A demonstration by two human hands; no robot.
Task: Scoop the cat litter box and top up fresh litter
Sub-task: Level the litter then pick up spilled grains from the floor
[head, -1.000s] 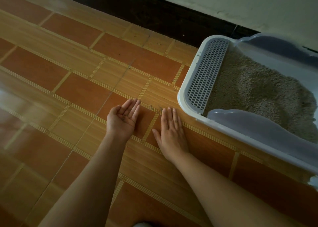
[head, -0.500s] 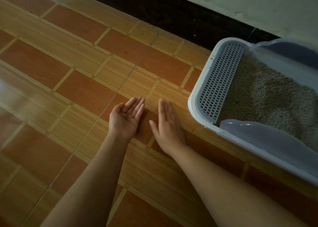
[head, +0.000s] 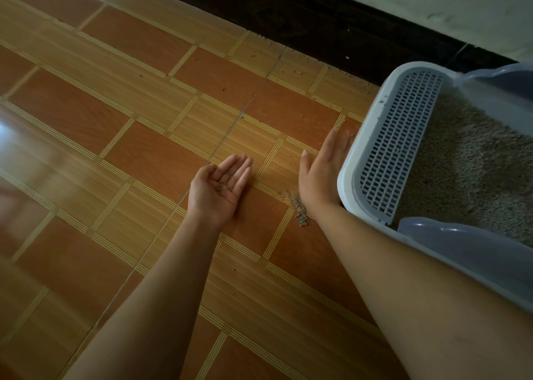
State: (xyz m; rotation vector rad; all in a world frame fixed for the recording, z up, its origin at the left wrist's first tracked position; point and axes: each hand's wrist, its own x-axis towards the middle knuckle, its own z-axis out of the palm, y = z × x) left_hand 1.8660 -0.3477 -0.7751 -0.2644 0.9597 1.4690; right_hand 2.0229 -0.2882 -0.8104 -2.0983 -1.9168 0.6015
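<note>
Inspecting the litter box: it sits on the tiled floor at my right, close to the dark baseboard. It has a white rim, a perforated grey step at the near end and translucent guards along the sides. The litter inside is pale, fine-grained and uneven, and no clumps can be made out from here. Outside the box, a small heap of spilled granules lies against the heel of my right hand. That hand stands on its edge just beside the rim, fingers straight and pressed together, thumb apart. I judge it is placed as a blade to sweep the strays. My left hand rests palm up on the floor, fingers together and slightly cupped, with a few grains already in it. It evidently serves as the receiving pan. Loose grains also dot the tiles towards the baseboard. No scoop is in view.
</note>
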